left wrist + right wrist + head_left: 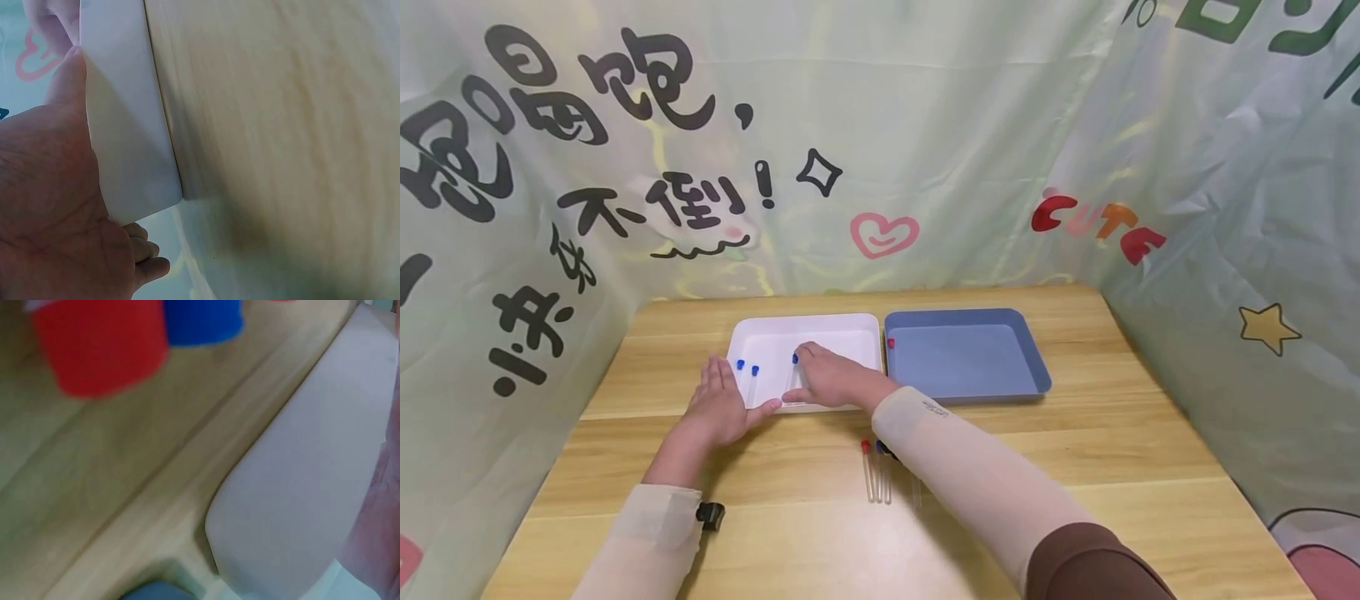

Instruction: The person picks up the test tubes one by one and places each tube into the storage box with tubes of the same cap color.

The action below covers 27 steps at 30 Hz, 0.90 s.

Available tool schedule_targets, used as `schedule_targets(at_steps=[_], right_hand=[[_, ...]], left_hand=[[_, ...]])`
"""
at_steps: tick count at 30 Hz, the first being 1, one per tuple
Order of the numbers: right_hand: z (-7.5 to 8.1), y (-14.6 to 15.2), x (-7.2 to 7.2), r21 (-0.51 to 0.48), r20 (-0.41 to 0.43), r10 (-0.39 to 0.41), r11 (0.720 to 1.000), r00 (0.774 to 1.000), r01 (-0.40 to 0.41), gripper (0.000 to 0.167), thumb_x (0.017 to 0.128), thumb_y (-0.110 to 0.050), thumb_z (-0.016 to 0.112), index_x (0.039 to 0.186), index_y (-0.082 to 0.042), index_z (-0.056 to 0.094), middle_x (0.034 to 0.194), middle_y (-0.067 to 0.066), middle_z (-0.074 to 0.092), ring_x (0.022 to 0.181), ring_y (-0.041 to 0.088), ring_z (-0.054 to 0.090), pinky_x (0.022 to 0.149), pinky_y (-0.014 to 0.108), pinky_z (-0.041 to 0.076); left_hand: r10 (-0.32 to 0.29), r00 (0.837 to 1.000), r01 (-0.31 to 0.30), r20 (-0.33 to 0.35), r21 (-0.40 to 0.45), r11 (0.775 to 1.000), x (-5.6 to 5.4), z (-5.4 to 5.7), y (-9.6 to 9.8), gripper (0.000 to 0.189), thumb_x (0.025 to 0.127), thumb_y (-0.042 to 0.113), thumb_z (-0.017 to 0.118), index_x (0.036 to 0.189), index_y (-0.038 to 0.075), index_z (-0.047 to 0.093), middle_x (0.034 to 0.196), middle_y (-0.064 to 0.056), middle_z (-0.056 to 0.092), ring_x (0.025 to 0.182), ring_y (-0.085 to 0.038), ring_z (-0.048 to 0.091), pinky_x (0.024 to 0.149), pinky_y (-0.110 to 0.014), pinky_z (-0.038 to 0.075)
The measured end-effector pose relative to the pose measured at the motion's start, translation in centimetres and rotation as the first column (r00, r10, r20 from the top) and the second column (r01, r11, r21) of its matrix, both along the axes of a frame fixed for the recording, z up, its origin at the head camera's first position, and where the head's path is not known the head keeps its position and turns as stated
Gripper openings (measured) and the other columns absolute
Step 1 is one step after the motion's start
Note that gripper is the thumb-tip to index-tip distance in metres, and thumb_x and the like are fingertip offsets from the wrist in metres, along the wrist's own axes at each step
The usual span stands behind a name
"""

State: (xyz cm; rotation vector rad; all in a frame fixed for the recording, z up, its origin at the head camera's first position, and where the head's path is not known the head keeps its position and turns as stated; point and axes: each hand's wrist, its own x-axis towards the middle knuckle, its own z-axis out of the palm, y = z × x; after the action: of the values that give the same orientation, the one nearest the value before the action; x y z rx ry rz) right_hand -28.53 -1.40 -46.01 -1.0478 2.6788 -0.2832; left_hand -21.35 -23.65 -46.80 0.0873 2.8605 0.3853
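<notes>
Head view: I see the left hand [721, 408], thumb spread wide, against the near left of the white tray [775, 335]; the right hand [831, 377] is at a blue-capped tube [793, 372] inside, can't tell if those fingers are pinching it.

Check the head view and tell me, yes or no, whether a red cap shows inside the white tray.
No, the visible caps in the white tray are all blue, one of them at the right hand.
</notes>
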Motion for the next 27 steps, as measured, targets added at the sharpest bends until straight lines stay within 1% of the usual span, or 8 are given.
schedule_targets(at_steps=[5,9,14,17,22,27], right_hand=[[-0.3,-0.4,-0.2,-0.002,0.048,-0.008,1.000,0.999,0.008,0.093,0.106,-0.064,0.059,0.167,0.001,0.032,0.172,0.016,0.039,0.161,0.024,0.042,0.134,0.034,0.035],[-0.5,-0.7,-0.4,0.001,0.057,-0.021,1.000,0.998,0.021,0.094,0.104,-0.064,0.062,0.167,0.001,0.032,0.171,0.016,0.041,0.158,0.023,0.045,0.133,0.034,0.037],[-0.9,-1.1,-0.6,0.035,0.010,-0.010,0.999,1.000,0.009,0.095,0.104,-0.065,0.061,0.167,0.000,0.033,0.170,0.015,0.041,0.157,0.021,0.045,0.133,0.030,0.037],[-1.0,-1.4,-0.6,0.055,-0.008,-0.018,0.998,1.000,0.018,0.095,0.104,-0.066,0.061,0.167,0.000,0.033,0.170,0.015,0.041,0.158,0.021,0.045,0.132,0.029,0.037],[-1.0,-1.6,-0.5,0.073,-0.008,-0.028,0.997,1.000,0.028,0.095,0.104,-0.064,0.063,0.167,0.000,0.033,0.172,0.015,0.039,0.160,0.022,0.044,0.133,0.030,0.036],[-0.8,-1.7,-0.3,0.093,-0.012,-0.028,0.995,1.000,0.028,0.095,0.104,-0.063,0.063,0.168,0.001,0.032,0.174,0.015,0.036,0.162,0.023,0.041,0.134,0.029,0.034]], left_hand=[[-0.002,1.000,0.002,-0.003,-0.009,1.000,-0.1,0.0,0.0,0.134,0.101,0.083,0.043,0.159,-0.027,-0.007,0.168,-0.050,-0.014,0.161,-0.067,-0.004,0.132,-0.073,0.017],[-0.006,1.000,0.006,-0.001,-0.005,1.000,0.0,0.2,0.2,0.135,0.100,0.084,0.043,0.159,-0.027,-0.007,0.168,-0.050,-0.014,0.161,-0.066,-0.004,0.133,-0.073,0.017],[-0.002,1.000,0.002,0.003,0.008,1.000,0.0,0.1,0.1,0.136,0.100,0.084,0.045,0.158,-0.027,-0.008,0.168,-0.050,-0.015,0.161,-0.067,-0.005,0.132,-0.074,0.016],[0.001,1.000,-0.001,0.003,0.012,1.000,0.0,0.2,0.1,0.136,0.100,0.083,0.045,0.158,-0.027,-0.008,0.168,-0.050,-0.016,0.161,-0.067,-0.005,0.132,-0.074,0.016],[0.003,1.000,-0.003,0.001,0.012,1.000,0.1,0.2,0.1,0.136,0.100,0.082,0.047,0.158,-0.027,-0.009,0.167,-0.050,-0.016,0.160,-0.067,-0.005,0.132,-0.073,0.016],[0.006,1.000,-0.006,0.004,0.012,1.000,0.0,0.0,0.0,0.136,0.100,0.083,0.046,0.158,-0.027,-0.009,0.167,-0.050,-0.016,0.161,-0.067,-0.005,0.132,-0.073,0.015]])
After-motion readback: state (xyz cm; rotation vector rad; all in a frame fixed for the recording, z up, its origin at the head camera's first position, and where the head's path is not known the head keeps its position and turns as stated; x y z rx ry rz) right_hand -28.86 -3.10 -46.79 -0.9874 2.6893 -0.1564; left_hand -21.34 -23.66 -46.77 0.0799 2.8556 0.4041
